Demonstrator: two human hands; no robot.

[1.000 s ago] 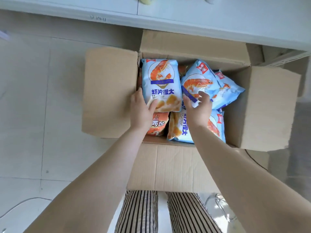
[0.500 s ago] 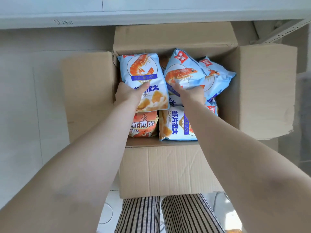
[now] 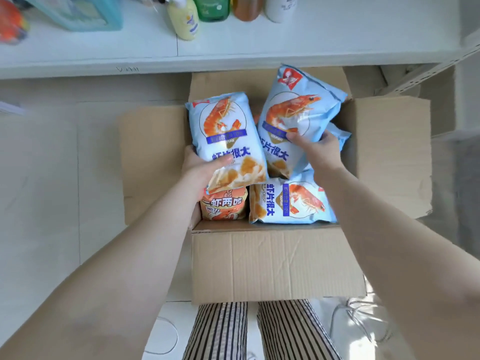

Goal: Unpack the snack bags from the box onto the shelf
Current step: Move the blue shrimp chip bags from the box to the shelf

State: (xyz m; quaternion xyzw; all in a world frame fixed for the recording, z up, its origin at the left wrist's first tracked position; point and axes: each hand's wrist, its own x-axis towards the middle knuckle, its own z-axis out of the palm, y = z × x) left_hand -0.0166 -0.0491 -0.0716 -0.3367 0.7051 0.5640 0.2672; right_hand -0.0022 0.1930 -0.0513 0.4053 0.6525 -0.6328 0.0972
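An open cardboard box (image 3: 272, 263) stands on the floor below a white shelf (image 3: 311, 45). My left hand (image 3: 201, 168) grips a light-blue shrimp snack bag (image 3: 223, 136) by its lower left edge, above the box. My right hand (image 3: 315, 149) grips a second light-blue shrimp bag (image 3: 298, 113), tilted to the right and raised over the box's far flap. Inside the box lie another blue bag (image 3: 293, 201) on its side, an orange bag (image 3: 223, 205), and part of a further blue bag (image 3: 340, 136) behind my right hand.
On the shelf stand a yellow bottle (image 3: 185, 20), a green bottle (image 3: 213, 7), an orange-brown bottle (image 3: 246, 7), a white container (image 3: 279, 7) and a teal box (image 3: 78, 11). Box flaps (image 3: 153, 165) spread left and right. A metal shelf bracket (image 3: 426, 71) sits at the right.
Both hands have lifted their blue bags up out of the box toward the shelf. My view has tilted up, so the shelf and its bottles show.
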